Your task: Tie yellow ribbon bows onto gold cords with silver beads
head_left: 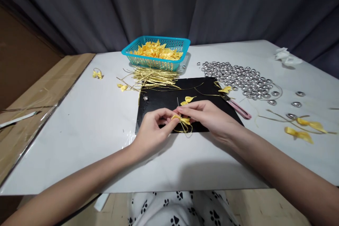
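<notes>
Over the near part of a black mat [169, 95], my left hand [156, 127] pinches a yellow ribbon bow [184, 120] with gold cord loops hanging from it. My right hand [205, 113] is closed at the bow's upper edge, its fingertips meeting those of my left hand. A thin needle-like piece [178, 101] sticks up by the right fingertips; which fingers grip it is hard to tell. Just behind my hands another yellow bow [188, 100] lies on the mat. A small silver bead [145, 98] rests at the mat's left side.
A turquoise basket [159, 60] of yellow bows stands at the back, with gold cords [156, 77] before it. Silver beads [238, 77] spread behind the mat's right side. Pink-handled snips [239, 109] lie at its right edge. More bows [299, 134] are farther right; cardboard [53, 84] borders the left.
</notes>
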Motion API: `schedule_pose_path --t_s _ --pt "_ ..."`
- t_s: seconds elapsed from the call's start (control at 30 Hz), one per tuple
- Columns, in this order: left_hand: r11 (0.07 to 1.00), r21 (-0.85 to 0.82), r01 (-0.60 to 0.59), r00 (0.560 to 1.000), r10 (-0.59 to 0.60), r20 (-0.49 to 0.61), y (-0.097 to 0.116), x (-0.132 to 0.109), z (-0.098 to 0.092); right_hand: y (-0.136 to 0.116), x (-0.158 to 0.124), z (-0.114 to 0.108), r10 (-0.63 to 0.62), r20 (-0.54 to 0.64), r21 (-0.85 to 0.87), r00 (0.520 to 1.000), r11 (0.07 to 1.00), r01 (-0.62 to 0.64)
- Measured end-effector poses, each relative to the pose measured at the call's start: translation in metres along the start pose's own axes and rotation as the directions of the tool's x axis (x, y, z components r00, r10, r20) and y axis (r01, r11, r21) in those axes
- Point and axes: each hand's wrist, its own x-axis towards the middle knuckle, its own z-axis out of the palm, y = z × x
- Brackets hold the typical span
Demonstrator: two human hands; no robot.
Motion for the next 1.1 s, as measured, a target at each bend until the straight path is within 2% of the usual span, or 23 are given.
schedule_pose_path --t_s 0.1,0.2,0.37,0.53,0.7,0.9,1.1 --pt "1.000 0.005 0.010 1.000 -0.010 -0.004 0.000 0.001 -0.001 -0.003 -0.002 0.002 -0.145 -0.045 -0.003 0.988 0.989 0.145" --pt "1.000 0.007 0.019 1.000 -0.019 -0.001 -0.002 0.002 -0.001 -0.005 -0.005 0.006 -0.288 -0.032 -0.048 0.957 0.957 0.287" --pt "1.000 0.029 -0.006 1.000 0.006 0.001 -0.004 0.004 -0.002 -0.005 -0.005 0.011 -0.385 -0.002 -0.131 0.923 0.915 0.382" --pt "0.999 0.051 -0.006 1.000 0.007 -0.017 -0.006 0.007 -0.001 -0.009 -0.002 0.014 -0.404 0.008 -0.083 0.915 0.911 0.403" --pt "0.997 0.054 0.057 0.998 -0.055 -0.028 -0.010 0.010 -0.001 -0.020 -0.004 0.013 -0.416 -0.062 0.049 0.907 0.907 0.419" --pt "0.994 0.089 0.056 0.998 -0.053 -0.031 -0.010 0.011 0.001 -0.034 -0.013 0.015 -0.294 -0.093 0.217 0.951 0.927 0.307" --pt "0.992 0.119 0.042 0.998 -0.037 -0.043 -0.011 0.010 0.002 -0.042 -0.023 0.021 -0.183 -0.084 0.383 0.980 0.902 0.201"
